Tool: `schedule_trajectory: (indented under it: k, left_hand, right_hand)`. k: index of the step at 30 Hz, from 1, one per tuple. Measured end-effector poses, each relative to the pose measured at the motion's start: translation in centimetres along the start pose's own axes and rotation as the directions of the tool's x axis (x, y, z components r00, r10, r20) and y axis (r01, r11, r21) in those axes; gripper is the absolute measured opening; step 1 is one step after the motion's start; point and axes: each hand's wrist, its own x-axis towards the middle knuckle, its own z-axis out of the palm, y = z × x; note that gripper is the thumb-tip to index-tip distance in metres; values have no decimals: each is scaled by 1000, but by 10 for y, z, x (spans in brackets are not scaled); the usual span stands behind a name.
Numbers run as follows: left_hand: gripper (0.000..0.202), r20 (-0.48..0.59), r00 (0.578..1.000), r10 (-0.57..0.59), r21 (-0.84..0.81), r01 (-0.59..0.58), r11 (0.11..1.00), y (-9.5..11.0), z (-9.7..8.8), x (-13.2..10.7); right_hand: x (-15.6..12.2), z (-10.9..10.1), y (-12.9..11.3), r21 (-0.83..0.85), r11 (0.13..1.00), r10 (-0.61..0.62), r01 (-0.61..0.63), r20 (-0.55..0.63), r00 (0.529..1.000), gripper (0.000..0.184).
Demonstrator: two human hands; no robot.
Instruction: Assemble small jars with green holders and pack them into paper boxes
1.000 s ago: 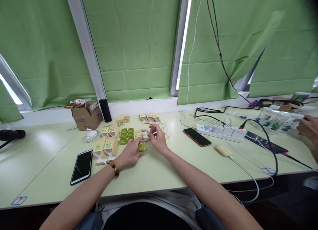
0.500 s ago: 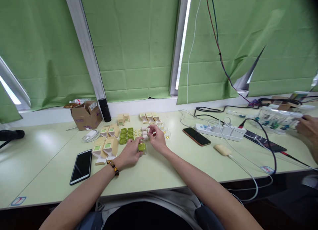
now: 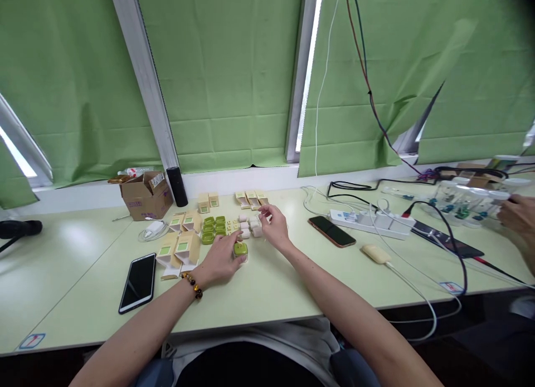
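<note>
My left hand rests on the table with its thumb and fingers around a small green-topped container that has clear sides. My right hand is at the right end of several pinkish-white cylinders, its thumb and fingertips drawn together. Whatever lies between those fingertips is too small or hidden to make out. Left of the cylinders are small pale-yellow pieces. Beside them stand rows of small green square trays.
Opened cartons stand left of the trays, more cartons behind. A phone lies at left, another phone at right near a power strip with cables. Another person's hand is by clear jars at far right.
My right hand has shifted to the right, away from my left hand, uncovering more of the pinkish-white cylinders. My left hand still holds the green-topped container in nearly the same place.
</note>
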Motion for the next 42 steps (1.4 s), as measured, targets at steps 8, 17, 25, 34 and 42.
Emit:
schedule_trajectory:
  k: [8, 17, 25, 34, 42]
  left_hand:
    - [22, -330, 933, -146, -122, 111, 986, -16, 1, 10]
    - [18, -341, 909, -241, -154, 199, 968, -10, -3, 11]
    - [19, -324, 922, -211, -110, 185, 977, -4, -1, 12]
    - [20, -339, 925, -173, -75, 156, 985, -5, -1, 13]
    - [19, -361, 904, -230, -184, 172, 968, -8, -3, 13]
  right_hand:
    - [41, 15, 1, -584, 784, 65, 210, 414, 908, 37]
    - [85, 54, 19, -633, 726, 210, 270, 577, 789, 30]
    - [103, 74, 30, -688, 706, 348, 171, 546, 762, 43]
    - [99, 87, 31, -712, 692, 412, 119, 525, 745, 62]
    - [110, 60, 3, -631, 749, 209, 202, 514, 832, 58]
